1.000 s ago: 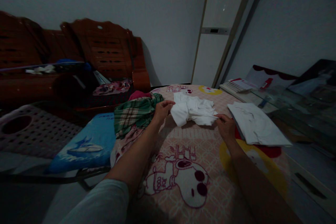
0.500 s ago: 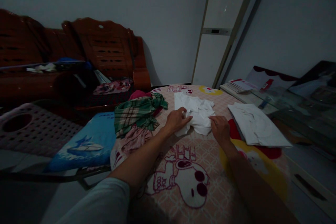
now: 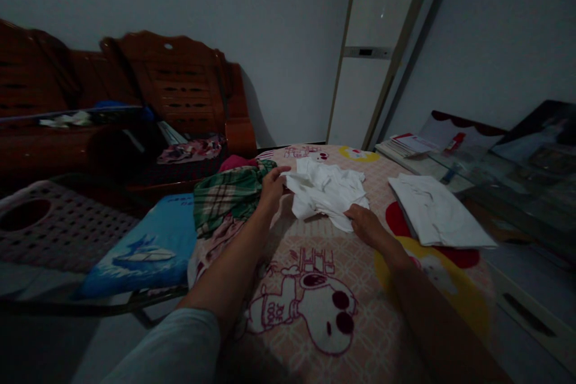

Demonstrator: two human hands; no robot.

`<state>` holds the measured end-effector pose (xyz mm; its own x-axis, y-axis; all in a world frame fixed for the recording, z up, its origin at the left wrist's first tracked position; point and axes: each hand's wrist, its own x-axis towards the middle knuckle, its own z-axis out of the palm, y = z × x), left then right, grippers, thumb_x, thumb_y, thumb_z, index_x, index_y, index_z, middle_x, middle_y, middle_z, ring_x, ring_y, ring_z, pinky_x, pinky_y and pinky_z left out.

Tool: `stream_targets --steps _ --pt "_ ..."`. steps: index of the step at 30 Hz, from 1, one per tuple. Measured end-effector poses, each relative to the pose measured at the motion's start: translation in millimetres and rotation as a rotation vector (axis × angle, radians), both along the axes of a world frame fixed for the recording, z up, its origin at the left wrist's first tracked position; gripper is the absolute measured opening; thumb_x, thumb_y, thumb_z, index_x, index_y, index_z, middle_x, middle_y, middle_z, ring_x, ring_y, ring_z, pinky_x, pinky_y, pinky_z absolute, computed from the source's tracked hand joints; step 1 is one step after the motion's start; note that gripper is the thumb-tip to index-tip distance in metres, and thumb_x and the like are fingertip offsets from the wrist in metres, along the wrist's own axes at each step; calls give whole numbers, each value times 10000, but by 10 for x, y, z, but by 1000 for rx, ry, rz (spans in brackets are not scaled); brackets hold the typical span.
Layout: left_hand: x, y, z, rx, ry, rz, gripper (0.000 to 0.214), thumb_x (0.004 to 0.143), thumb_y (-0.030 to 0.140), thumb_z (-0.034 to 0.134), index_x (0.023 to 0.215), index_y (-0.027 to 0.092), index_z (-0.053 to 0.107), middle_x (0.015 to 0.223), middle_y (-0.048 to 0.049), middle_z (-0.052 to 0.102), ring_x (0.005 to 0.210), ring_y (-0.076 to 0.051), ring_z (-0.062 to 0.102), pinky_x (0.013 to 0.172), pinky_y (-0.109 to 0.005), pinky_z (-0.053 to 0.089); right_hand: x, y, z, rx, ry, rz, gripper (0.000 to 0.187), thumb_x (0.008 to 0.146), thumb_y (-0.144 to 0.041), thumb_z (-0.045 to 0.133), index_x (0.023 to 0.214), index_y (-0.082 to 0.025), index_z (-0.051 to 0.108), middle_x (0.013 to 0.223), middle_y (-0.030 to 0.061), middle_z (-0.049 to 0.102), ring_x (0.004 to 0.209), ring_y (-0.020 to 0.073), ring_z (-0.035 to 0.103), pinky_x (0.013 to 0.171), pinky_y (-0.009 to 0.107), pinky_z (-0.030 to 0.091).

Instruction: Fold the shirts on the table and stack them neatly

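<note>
A crumpled white garment point(image 3: 330, 189) lies bunched on the table, its exact kind hidden by the folds. My left hand point(image 3: 272, 187) pinches its left edge and holds that part slightly raised. At the garment's near right side, my right hand point(image 3: 364, 223) is closed on the hem. Beside my left hand rests a heap of clothes with a green plaid cloth point(image 3: 229, 195) on top. A flat, folded white garment point(image 3: 438, 210) lies to the right of my right hand.
The round table wears a pink patterned cloth point(image 3: 324, 312). On the left stand a woven chair point(image 3: 81, 222) with a blue cushion point(image 3: 144, 246) and a wooden sofa point(image 3: 180, 84). A glass-topped table point(image 3: 499, 180) holding papers stands at right, a tall air conditioner point(image 3: 364, 72) behind.
My left hand has moved left and away from me, drawing the white garment's left edge outward and up. My right hand has shifted slightly left and nearer, still gripping the fabric.
</note>
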<state>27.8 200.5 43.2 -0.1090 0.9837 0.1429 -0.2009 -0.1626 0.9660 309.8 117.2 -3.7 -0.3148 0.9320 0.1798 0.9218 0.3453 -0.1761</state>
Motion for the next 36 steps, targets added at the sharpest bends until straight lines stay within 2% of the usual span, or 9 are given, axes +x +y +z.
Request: stream_targets --steps 5,13,16,21,26,29,32,34,36 --pt "-211 125 51 -37 -157 128 329 646 212 559 950 145 663 679 5 621 515 -105 523 498 -195 414 112 32 -18 167 139 3 268 776 -84 451 843 -153 702 869 105 670 825 203 612 789 299 453" --pt "-466 271 42 105 -136 308 173 665 219 586 794 137 666 710 -19 654 561 -105 532 533 -194 395 640 27 130 676 725 -509 206 723 -219 536 819 -164 710 790 63 696 760 224 640 770 357 513" --pt "-507 322 -44 107 -65 330 192 685 206 566 822 126 676 742 -33 663 583 -109 543 550 -201 413 821 91 37 670 866 -620 286 704 -258 555 907 -145 723 893 88 713 847 245 659 841 400 522" --pt "-481 399 -265 157 247 336 377 701 131 508 1044 142 666 946 -64 698 833 -179 643 755 -283 518 787 212 -173 449 785 -497 574 669 -360 626 1187 -116 665 1434 193 493 1296 334 484 1085 493 384" --pt "-376 299 -262 314 692 364 555 663 87 602 1214 153 602 1303 -139 580 1223 -280 534 1036 -414 451 611 163 -167 547 582 -479 466 712 -358 614 1124 -154 692 1451 172 476 1324 326 455 1101 499 369" --pt "-205 117 -133 398 823 199 365 759 154 586 1119 153 649 1167 -112 650 1024 -225 635 912 -359 525 534 110 -102 625 547 -469 301 757 -342 572 946 -163 722 1239 172 631 1134 305 592 998 486 466" --pt "28 -106 -38 421 947 -210 205 841 249 560 964 157 695 924 -56 710 800 -163 662 784 -287 536 412 64 -75 539 506 -354 218 803 -305 528 816 -190 713 955 123 716 907 256 662 873 418 533" --pt "162 -247 -40 454 1080 -479 270 808 286 625 1037 158 692 975 -59 717 870 -177 668 826 -286 522 306 41 -101 431 446 -238 192 805 -264 533 827 -206 714 908 94 729 867 238 672 839 381 542" --pt "247 -356 -91 495 1235 -655 527 721 281 713 1226 163 622 1177 -91 673 1051 -219 636 926 -306 494 213 28 -153 354 371 -157 220 775 -202 548 912 -207 720 997 90 731 924 239 671 861 377 537"
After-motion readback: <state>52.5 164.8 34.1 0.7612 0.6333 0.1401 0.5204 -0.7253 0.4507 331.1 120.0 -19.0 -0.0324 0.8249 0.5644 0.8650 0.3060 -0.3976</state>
